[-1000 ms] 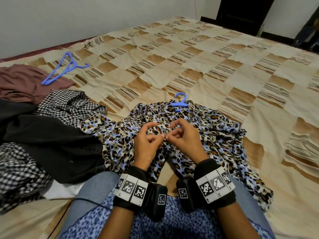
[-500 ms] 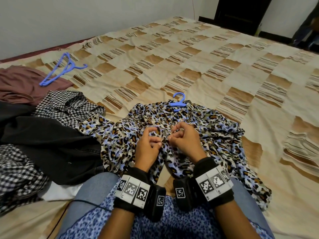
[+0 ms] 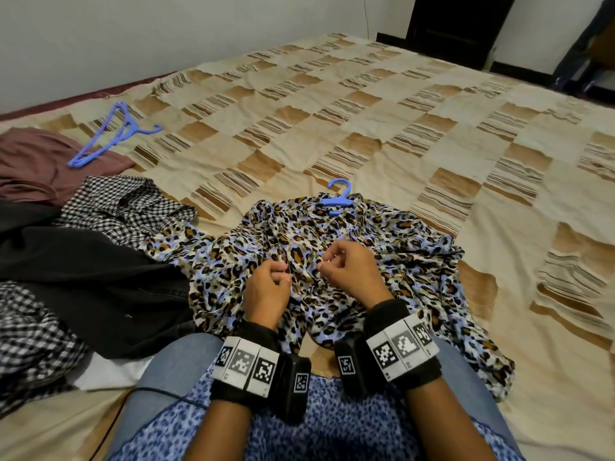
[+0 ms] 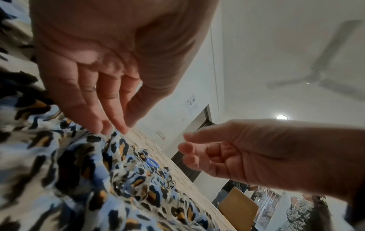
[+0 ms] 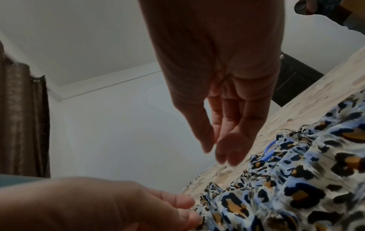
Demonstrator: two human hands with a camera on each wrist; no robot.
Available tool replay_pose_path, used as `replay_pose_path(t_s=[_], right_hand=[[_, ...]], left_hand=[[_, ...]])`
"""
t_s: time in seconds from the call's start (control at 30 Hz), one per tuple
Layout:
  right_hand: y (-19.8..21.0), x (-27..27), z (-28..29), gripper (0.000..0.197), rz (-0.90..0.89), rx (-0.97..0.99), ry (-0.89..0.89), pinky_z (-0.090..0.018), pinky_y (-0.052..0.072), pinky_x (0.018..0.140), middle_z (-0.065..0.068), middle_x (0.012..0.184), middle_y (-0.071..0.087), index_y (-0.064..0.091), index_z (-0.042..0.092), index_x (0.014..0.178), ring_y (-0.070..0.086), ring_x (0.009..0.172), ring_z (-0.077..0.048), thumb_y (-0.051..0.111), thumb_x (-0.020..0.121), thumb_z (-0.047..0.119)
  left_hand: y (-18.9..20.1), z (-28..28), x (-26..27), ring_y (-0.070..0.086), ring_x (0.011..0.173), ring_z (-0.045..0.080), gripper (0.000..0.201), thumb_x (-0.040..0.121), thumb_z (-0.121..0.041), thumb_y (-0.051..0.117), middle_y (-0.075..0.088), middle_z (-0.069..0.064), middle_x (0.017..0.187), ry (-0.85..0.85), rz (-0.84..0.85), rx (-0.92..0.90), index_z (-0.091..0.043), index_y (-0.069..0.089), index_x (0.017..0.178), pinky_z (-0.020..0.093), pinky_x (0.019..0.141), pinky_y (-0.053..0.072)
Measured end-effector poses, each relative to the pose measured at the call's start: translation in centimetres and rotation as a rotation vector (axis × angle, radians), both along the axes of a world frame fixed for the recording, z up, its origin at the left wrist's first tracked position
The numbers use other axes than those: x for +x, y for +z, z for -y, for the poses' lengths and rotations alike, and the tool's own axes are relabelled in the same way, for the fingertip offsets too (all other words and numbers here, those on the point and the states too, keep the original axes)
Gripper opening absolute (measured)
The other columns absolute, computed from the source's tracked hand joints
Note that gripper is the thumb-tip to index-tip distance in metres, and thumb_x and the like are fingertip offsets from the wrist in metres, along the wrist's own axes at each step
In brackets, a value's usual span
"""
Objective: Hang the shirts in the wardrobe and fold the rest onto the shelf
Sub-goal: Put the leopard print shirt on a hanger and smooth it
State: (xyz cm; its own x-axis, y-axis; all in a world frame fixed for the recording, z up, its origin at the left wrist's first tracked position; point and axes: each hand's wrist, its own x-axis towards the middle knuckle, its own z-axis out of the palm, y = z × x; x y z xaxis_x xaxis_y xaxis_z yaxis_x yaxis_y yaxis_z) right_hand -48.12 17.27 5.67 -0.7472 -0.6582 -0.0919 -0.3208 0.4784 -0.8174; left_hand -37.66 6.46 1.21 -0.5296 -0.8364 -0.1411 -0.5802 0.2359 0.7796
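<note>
A leopard-print shirt (image 3: 399, 261) lies crumpled on the bed in front of my knees, with a blue hanger (image 3: 339, 197) inside it and the hook sticking out at the collar. My left hand (image 3: 283, 274) pinches a raised fold of the shirt's front (image 4: 98, 179) between thumb and fingertips (image 4: 122, 130). My right hand (image 3: 327, 261) hovers just to the right of it, loosely curled and holding nothing. In the right wrist view the right hand (image 5: 215, 150) hangs above the shirt (image 5: 296, 187) without touching it, and the hanger's hook (image 5: 268, 150) shows beyond.
To the left lies a pile: a black garment (image 3: 83, 277), checked shirts (image 3: 126, 207), a maroon garment (image 3: 33, 161) and something white (image 3: 109, 374). Spare blue hangers (image 3: 113, 134) lie at the far left. The patchwork bedspread (image 3: 432, 128) stretches ahead and right; a dark door (image 3: 456, 24) stands beyond.
My hands, which were together at the shirt's front, have drawn slightly apart. The right hand has let go of the fabric; the left still pinches it.
</note>
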Motion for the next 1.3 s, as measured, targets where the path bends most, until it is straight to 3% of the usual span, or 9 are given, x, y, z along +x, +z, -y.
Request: replay_pose_path(t_s=[0.17,0.27,0.33,0.4,0.6,0.77,0.9,1.1,1.3], right_hand=[[-1.4,1.7,1.3,0.039,0.013,0.437,0.184,-0.039,0.055,0.082,-0.014,0.091,0.068,0.061,-0.002,0.094,0.066,0.085,-0.025,0.076,0.077,0.030],[-2.5,2.1,2.2,0.028,-0.064,0.639,0.229,-0.036,0.052,0.089,-0.011,0.101,0.065,0.061,0.004,0.096,0.062,0.097,-0.026,0.074,0.079,0.022],[-2.2,1.7,2.2,0.014,-0.102,0.659,0.214,-0.035,0.052,0.088,-0.011,0.096,0.064,0.057,0.008,0.080,0.063,0.098,-0.026,0.067,0.085,0.018],[-0.9,1.0,1.7,0.029,-0.122,0.643,0.150,-0.030,0.051,0.079,-0.009,0.078,0.055,0.045,0.010,0.066,0.060,0.083,-0.023,0.060,0.089,0.016],[4.0,0.9,0.0,0.032,0.024,0.391,0.016,-0.036,0.056,0.070,-0.014,0.071,0.055,0.043,0.012,0.060,0.064,0.072,-0.027,0.062,0.084,0.004],[6.1,1.1,1.0,0.032,-0.113,0.385,0.029,-0.028,0.038,0.062,-0.007,0.064,0.045,0.043,0.016,0.057,0.047,0.069,-0.019,0.064,0.079,0.006],[7.3,0.5,1.6,0.011,-0.151,0.335,0.177,-0.025,0.038,0.059,-0.007,0.069,0.050,0.058,0.003,0.071,0.047,0.070,-0.018,0.065,0.079,0.004],[9.4,-0.3,1.7,0.028,-0.084,0.176,0.324,-0.016,0.035,0.055,0.006,0.069,0.046,0.052,0.020,0.071,0.041,0.060,-0.007,0.065,0.077,-0.004],[8.1,-3.0,1.0,0.016,-0.636,0.359,0.101,-0.029,0.038,0.068,-0.011,0.100,0.058,0.056,0.010,0.096,0.052,0.096,-0.028,0.055,0.082,0.002]], left_hand=[[0.6,-0.2,0.4,0.060,0.092,0.021,0.008,0.089,-0.014,0.058,0.066,0.003,0.100,-0.022,0.031,-0.019,-0.021,0.062,0.091,0.027,0.072,0.044],[0.7,-0.2,0.9,0.061,0.094,0.020,0.012,0.085,-0.011,0.065,0.065,0.001,0.098,-0.022,0.076,0.138,-0.022,0.061,0.083,0.032,0.083,0.051],[0.5,-0.3,1.0,0.061,0.097,0.022,0.015,0.081,-0.006,0.067,0.063,0.002,0.097,-0.076,0.116,0.308,-0.019,0.060,0.080,0.035,0.090,0.050],[0.2,-0.7,0.8,0.062,0.096,0.025,0.014,0.079,-0.003,0.069,0.062,0.002,0.089,-0.196,0.192,0.350,-0.015,0.060,0.078,0.040,0.092,0.051],[0.1,-2.3,0.8,0.062,0.099,0.026,0.014,0.086,-0.013,0.062,0.067,0.009,0.104,-0.358,0.383,0.101,-0.005,0.065,0.097,0.040,0.091,0.050],[0.6,-2.4,1.0,0.060,0.083,0.022,0.025,0.078,-0.024,0.071,0.059,-0.003,0.076,-0.349,0.126,0.102,-0.022,0.049,0.069,0.030,0.073,0.047],[1.8,-2.9,0.5,0.049,0.058,0.008,0.035,0.073,-0.009,0.077,0.052,-0.005,0.065,-0.399,-0.216,0.205,-0.024,0.045,0.073,0.022,0.060,0.046],[2.6,-3.0,0.2,0.048,0.047,-0.004,0.029,0.079,-0.002,0.070,0.052,-0.005,0.064,-0.339,-0.445,0.145,-0.024,0.052,0.073,0.009,0.052,0.037],[3.5,-0.9,0.2,0.053,0.059,0.008,0.025,0.080,-0.006,0.071,0.057,-0.002,0.068,-0.019,-0.653,0.055,-0.021,0.050,0.079,0.012,0.051,0.045]])
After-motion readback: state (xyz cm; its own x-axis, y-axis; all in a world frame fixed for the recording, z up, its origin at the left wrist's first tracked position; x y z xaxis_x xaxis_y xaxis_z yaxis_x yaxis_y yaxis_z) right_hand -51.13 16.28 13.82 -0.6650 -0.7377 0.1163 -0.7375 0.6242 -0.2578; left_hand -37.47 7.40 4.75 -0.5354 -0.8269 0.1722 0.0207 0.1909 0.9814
